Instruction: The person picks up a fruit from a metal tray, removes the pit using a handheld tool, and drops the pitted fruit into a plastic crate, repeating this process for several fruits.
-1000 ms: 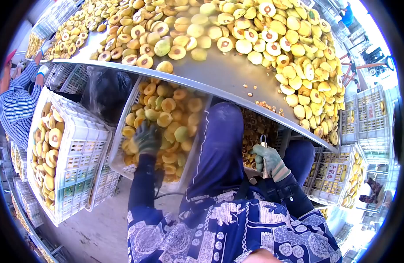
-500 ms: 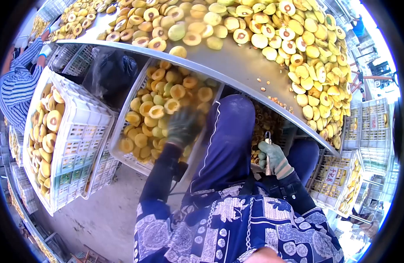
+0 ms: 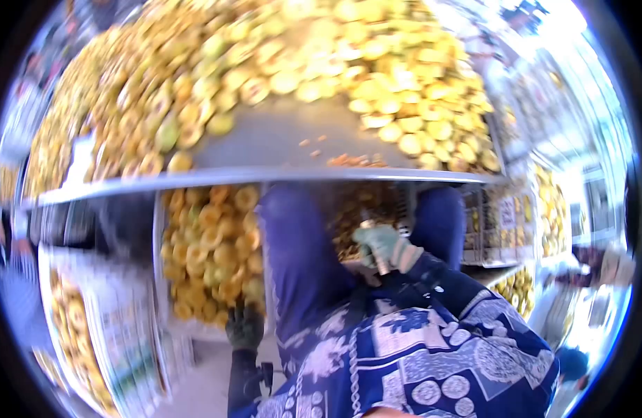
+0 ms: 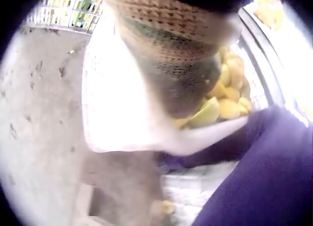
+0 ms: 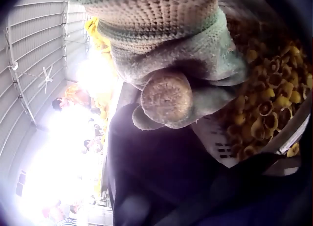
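Head view, blurred by motion: the table (image 3: 265, 150) carries a wide heap of halves (image 3: 335, 63), with loose pits (image 3: 349, 160) near its front edge; I judge that a large share of the cutting is done; below that edge the crate (image 3: 159, 230), outside my left knee, is well filled with fruit (image 3: 209, 244), so I judge that much is left; whether those pieces are whole or cut, the blur does not let me tell. My left hand (image 3: 246, 326), in a dark glove, sits low at the near end of the crate; in the left wrist view the glove fills the upper frame, with fruit just beyond it and the white crate rim below; the fingers are hidden, so I cannot tell whether they are spread or closed on a piece. My right hand (image 3: 389, 249), in a pale green glove, is between my knees, just under the table edge; its fingers are curled tight round the handle of the tool (image 3: 372, 237), whose working end points up towards the table. Right wrist view: the round butt of the handle shows in the fist, wrapped on all sides by the glove; beside it, to the right, a bin (image 5: 220, 143) holds small brown-yellow pieces, too small to name.
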`<move>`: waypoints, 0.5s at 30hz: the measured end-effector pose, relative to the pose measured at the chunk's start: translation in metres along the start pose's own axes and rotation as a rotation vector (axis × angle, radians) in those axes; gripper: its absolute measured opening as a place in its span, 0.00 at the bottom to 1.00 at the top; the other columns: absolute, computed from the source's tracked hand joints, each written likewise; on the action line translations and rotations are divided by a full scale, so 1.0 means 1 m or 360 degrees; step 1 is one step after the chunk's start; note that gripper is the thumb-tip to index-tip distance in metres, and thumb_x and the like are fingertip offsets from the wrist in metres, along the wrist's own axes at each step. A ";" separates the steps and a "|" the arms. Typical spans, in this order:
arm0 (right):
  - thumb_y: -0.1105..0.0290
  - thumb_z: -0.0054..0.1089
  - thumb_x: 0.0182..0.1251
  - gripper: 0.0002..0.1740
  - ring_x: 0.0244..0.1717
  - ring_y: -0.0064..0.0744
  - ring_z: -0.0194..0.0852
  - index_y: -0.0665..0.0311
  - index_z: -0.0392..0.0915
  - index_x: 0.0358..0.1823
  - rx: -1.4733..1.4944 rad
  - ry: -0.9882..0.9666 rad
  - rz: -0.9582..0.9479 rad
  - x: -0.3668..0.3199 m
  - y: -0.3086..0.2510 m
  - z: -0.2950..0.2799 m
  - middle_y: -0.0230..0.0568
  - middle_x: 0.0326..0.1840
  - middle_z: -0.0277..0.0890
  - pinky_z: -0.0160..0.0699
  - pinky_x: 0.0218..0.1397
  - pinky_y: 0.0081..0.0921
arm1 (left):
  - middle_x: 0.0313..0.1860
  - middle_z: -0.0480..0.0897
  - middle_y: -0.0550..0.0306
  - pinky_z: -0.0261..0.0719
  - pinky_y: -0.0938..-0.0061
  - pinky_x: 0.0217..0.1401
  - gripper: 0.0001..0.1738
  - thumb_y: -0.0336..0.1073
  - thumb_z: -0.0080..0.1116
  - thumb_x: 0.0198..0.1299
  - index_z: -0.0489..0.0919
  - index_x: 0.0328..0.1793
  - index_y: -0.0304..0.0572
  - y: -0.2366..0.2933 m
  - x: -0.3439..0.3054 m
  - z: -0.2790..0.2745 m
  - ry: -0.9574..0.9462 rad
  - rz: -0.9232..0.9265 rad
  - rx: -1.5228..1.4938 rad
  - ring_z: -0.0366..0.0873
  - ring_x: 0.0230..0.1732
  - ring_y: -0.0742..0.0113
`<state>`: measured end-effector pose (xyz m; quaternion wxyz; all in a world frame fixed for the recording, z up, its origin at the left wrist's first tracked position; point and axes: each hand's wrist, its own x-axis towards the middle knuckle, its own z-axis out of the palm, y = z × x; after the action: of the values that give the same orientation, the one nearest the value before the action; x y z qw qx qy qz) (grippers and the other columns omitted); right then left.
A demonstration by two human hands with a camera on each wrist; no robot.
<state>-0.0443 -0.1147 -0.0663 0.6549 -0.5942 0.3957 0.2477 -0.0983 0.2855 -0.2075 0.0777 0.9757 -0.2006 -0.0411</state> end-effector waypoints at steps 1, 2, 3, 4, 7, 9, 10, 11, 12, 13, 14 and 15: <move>0.59 0.59 0.65 0.18 0.10 0.31 0.70 0.61 0.75 0.19 0.0021 0.0016 0.0008 0.004 0.002 -0.002 0.40 0.13 0.73 0.69 0.13 0.29 | 0.56 0.80 0.51 0.75 0.53 0.48 0.17 0.47 0.53 0.56 0.81 0.49 0.56 -0.009 0.008 0.008 -0.0192 0.0055 0.0078 0.79 0.48 0.45; 0.59 0.59 0.64 0.17 0.11 0.31 0.70 0.63 0.76 0.22 0.0138 0.0014 0.0100 0.005 -0.001 -0.005 0.39 0.15 0.74 0.70 0.14 0.30 | 0.51 0.82 0.51 0.75 0.54 0.47 0.15 0.48 0.54 0.56 0.82 0.45 0.56 -0.018 0.019 0.004 -0.0214 0.0125 -0.0020 0.80 0.44 0.47; 0.59 0.60 0.63 0.15 0.14 0.30 0.71 0.64 0.76 0.27 0.0253 0.0086 0.0048 0.005 0.001 -0.006 0.38 0.18 0.74 0.71 0.15 0.29 | 0.47 0.84 0.52 0.76 0.54 0.47 0.14 0.48 0.54 0.56 0.83 0.42 0.55 -0.025 0.034 -0.012 -0.0254 0.0177 -0.0106 0.82 0.41 0.50; 0.58 0.61 0.62 0.15 0.16 0.31 0.72 0.65 0.76 0.33 0.0284 0.0035 0.0002 0.006 0.003 -0.014 0.40 0.23 0.76 0.72 0.18 0.29 | 0.40 0.85 0.53 0.78 0.57 0.43 0.10 0.43 0.57 0.55 0.84 0.37 0.52 -0.007 0.067 -0.050 -0.0633 -0.0173 0.0119 0.83 0.36 0.53; 0.58 0.62 0.61 0.16 0.18 0.30 0.73 0.65 0.76 0.38 0.0376 -0.0064 -0.0092 0.006 0.006 -0.033 0.41 0.27 0.77 0.72 0.21 0.28 | 0.40 0.84 0.49 0.79 0.62 0.39 0.10 0.36 0.60 0.55 0.84 0.43 0.45 0.006 0.143 -0.091 0.0380 -0.0010 -0.0320 0.82 0.36 0.52; 0.59 0.64 0.61 0.14 0.17 0.27 0.71 0.64 0.77 0.37 0.0433 -0.0123 -0.0088 -0.002 0.002 -0.041 0.39 0.26 0.77 0.70 0.20 0.26 | 0.40 0.83 0.47 0.79 0.65 0.37 0.15 0.31 0.61 0.55 0.81 0.49 0.38 0.088 0.214 -0.166 0.0892 0.0481 -0.0618 0.82 0.36 0.50; 0.57 0.65 0.60 0.15 0.16 0.26 0.70 0.62 0.78 0.33 0.0445 -0.0112 -0.0102 -0.024 -0.013 -0.042 0.36 0.24 0.76 0.69 0.20 0.25 | 0.40 0.83 0.47 0.79 0.65 0.39 0.17 0.32 0.61 0.56 0.80 0.52 0.38 0.112 0.245 -0.177 0.0801 0.0515 -0.0675 0.82 0.37 0.50; 0.55 0.67 0.59 0.16 0.16 0.25 0.70 0.61 0.78 0.29 0.0454 -0.0104 -0.0115 -0.041 -0.025 -0.046 0.34 0.21 0.75 0.68 0.19 0.25 | 0.41 0.83 0.46 0.79 0.64 0.41 0.18 0.32 0.61 0.56 0.79 0.54 0.38 0.134 0.272 -0.187 0.0708 0.0542 -0.0728 0.81 0.38 0.50; 0.55 0.67 0.59 0.16 0.15 0.24 0.68 0.60 0.77 0.28 0.0632 -0.0152 -0.0163 -0.029 -0.012 -0.045 0.32 0.20 0.74 0.66 0.19 0.24 | 0.43 0.82 0.45 0.79 0.66 0.46 0.21 0.30 0.61 0.56 0.77 0.58 0.36 0.154 0.303 -0.184 0.0639 0.0621 -0.0788 0.81 0.42 0.51; 0.55 0.67 0.59 0.16 0.15 0.24 0.68 0.60 0.77 0.28 0.0666 -0.0153 -0.0186 -0.027 -0.009 -0.045 0.32 0.20 0.74 0.66 0.19 0.24 | 0.46 0.82 0.44 0.78 0.68 0.51 0.24 0.28 0.62 0.56 0.74 0.61 0.34 0.175 0.335 -0.179 0.0566 0.0700 -0.0852 0.80 0.46 0.52; 0.57 0.67 0.60 0.13 0.16 0.23 0.68 0.58 0.77 0.31 0.0732 -0.0193 -0.0225 -0.025 -0.007 -0.048 0.32 0.21 0.74 0.66 0.19 0.24 | 0.48 0.81 0.44 0.77 0.68 0.53 0.26 0.30 0.62 0.57 0.72 0.63 0.35 0.204 0.365 -0.184 0.0643 0.0965 -0.0709 0.79 0.48 0.51; 0.60 0.67 0.60 0.12 0.17 0.22 0.67 0.57 0.76 0.35 0.0798 -0.0229 -0.0257 -0.025 -0.008 -0.054 0.32 0.21 0.73 0.66 0.20 0.23 | 0.51 0.80 0.43 0.76 0.68 0.54 0.28 0.32 0.62 0.58 0.70 0.65 0.37 0.229 0.388 -0.185 0.0713 0.1228 -0.0567 0.78 0.51 0.51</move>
<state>-0.0644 -0.1646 -0.0401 0.8257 -0.4240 0.3485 0.1305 0.1892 -0.0521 -0.0059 0.2946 0.7863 -0.5163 0.1681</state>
